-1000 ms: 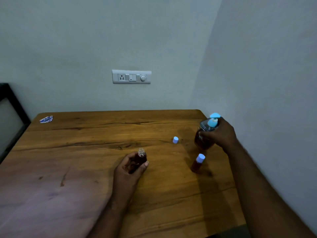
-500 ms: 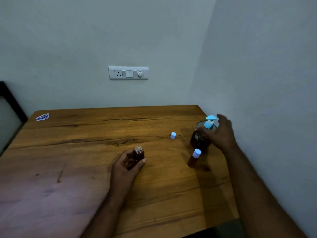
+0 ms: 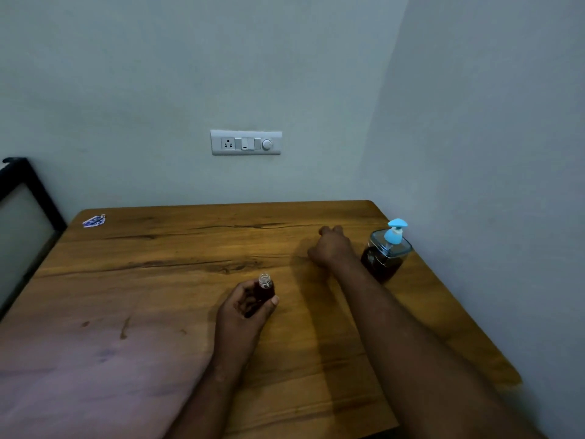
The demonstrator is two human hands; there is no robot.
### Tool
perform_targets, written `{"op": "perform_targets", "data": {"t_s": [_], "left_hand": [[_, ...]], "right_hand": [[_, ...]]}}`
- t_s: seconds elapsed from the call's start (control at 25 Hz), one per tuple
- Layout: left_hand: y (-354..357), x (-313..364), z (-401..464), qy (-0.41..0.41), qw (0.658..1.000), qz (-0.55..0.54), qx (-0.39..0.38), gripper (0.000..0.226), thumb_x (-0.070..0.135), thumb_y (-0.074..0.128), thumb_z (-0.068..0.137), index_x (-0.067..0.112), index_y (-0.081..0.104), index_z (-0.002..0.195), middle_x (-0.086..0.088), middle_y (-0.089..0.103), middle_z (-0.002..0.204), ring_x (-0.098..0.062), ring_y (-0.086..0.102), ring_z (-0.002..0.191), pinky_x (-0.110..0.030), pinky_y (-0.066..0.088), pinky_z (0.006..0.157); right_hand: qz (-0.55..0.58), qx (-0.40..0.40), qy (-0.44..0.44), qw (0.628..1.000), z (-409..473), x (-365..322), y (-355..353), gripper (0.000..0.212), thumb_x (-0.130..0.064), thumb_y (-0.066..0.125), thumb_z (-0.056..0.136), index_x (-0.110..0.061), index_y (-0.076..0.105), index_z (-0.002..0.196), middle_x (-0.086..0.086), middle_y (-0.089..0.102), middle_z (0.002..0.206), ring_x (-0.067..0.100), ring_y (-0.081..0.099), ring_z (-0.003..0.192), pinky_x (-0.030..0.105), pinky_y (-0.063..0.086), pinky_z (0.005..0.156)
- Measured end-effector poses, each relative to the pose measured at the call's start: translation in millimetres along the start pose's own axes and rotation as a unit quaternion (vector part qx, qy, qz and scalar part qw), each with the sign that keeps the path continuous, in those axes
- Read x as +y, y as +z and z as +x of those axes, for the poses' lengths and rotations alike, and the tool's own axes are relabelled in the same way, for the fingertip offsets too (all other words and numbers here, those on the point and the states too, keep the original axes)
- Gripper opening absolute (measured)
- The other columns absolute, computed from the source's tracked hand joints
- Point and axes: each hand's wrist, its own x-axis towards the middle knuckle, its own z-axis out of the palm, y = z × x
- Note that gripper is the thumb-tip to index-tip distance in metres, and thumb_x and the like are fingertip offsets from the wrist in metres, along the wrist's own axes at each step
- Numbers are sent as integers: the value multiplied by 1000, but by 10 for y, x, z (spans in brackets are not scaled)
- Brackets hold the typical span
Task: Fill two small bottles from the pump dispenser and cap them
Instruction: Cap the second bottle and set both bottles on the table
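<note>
My left hand [image 3: 243, 308] grips a small uncapped bottle [image 3: 265, 288] of dark liquid, upright on the wooden table [image 3: 158, 280]. My right hand [image 3: 332, 247] lies further back and to the right, fingers curled down over the spot where the loose blue cap lay; the cap is hidden under them. The pump dispenser [image 3: 384, 255], clear with dark liquid and a blue pump head, stands just right of that hand, untouched. My right forearm hides the second, capped bottle.
The table fills a corner: one wall runs along its back edge and another along its right edge, close behind the dispenser. A small blue-and-white wrapper [image 3: 94, 220] lies at the back left corner. A black frame [image 3: 28, 185] stands left of the table.
My right hand let go of the dispenser and moved left onto the loose cap. Its forearm now covers the capped bottle. My left hand kept hold of the open bottle.
</note>
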Motion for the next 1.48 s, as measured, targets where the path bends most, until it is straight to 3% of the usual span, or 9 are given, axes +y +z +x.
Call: {"op": "perform_targets", "data": {"t_s": [0.16, 0.32, 0.44, 0.56, 0.68, 0.84, 1.04, 1.24, 1.48], "left_hand": [[1, -37, 38, 3, 1000, 14, -8, 44, 11, 86, 84, 25, 71, 123, 2, 79, 118, -14, 74, 113, -46, 58, 103], [4, -70, 65, 0, 1000, 9, -6, 44, 11, 86, 84, 28, 72, 122, 5, 79, 117, -12, 74, 112, -41, 58, 102], [13, -42, 59, 5, 1000, 19, -3, 43, 10, 86, 84, 32, 72, 118, 8, 79, 114, -6, 74, 109, -33, 59, 98], [32, -35, 51, 15, 999, 33, 3, 42, 7, 85, 85, 32, 72, 116, 10, 79, 111, -5, 74, 106, -30, 59, 95], [49, -60, 39, 24, 999, 47, 14, 39, 7, 85, 85, 26, 73, 117, 7, 80, 110, -9, 76, 104, -35, 61, 95], [65, -85, 41, 31, 997, 65, 17, 39, 6, 84, 85, 27, 74, 116, 8, 80, 106, -9, 76, 101, -34, 61, 91], [91, -58, 2, 31, 995, 96, 21, 34, 3, 83, 85, 25, 74, 110, 9, 80, 98, -1, 76, 92, -28, 62, 83], [94, -63, -22, 59, 983, 173, -9, 35, 6, 81, 86, 31, 69, 107, 15, 75, 99, 5, 70, 94, -17, 58, 77], [100, -71, -8, 77, 976, 204, 1, 32, 3, 77, 84, 32, 69, 97, 12, 73, 88, 2, 68, 85, -12, 48, 67]], "right_hand": [[-77, -20, 30, 996, 272, 0, 123, 46, -18, 58, 106, -6, 57, 151, 21, 40, 166, 42, 53, 144, 48, 53, 111], [-82, 61, -34, 994, 85, 36, 320, 30, -3, 49, 108, -2, 71, 128, 18, 63, 141, 36, 64, 129, 44, 55, 104], [15, 38, -81, 996, -136, -14, 332, 18, -8, 64, 105, -5, 79, 114, 13, 78, 121, 30, 75, 108, 38, 62, 95], [240, 27, -147, 959, -523, -124, 126, 8, -16, 76, 103, -10, 80, 104, 6, 81, 96, 19, 78, 78, 46, 69, 82], [312, -23, -244, 918, -912, -177, -177, 5, -14, 79, 100, -19, 80, 102, 0, 81, 97, 16, 80, 84, 39, 68, 83], [198, -59, -339, 918, -1083, -157, -274, 18, -6, 78, 99, -20, 81, 111, -11, 75, 113, 7, 73, 107, 25, 63, 90], [62, -34, -376, 924, -1061, -231, -119, 26, 4, 73, 95, -18, 82, 107, -3, 74, 115, 17, 70, 107, 40, 62, 93], [-56, -51, -360, 930, -1109, -222, -32, 30, 1, 71, 96, -15, 81, 118, 1, 71, 125, 21, 67, 115, 39, 59, 97], [-141, -21, -319, 937, -1175, -388, 39, 25, -31, 66, 108, -15, 76, 123, 6, 74, 116, 24, 69, 105, 41, 59, 84]]}}
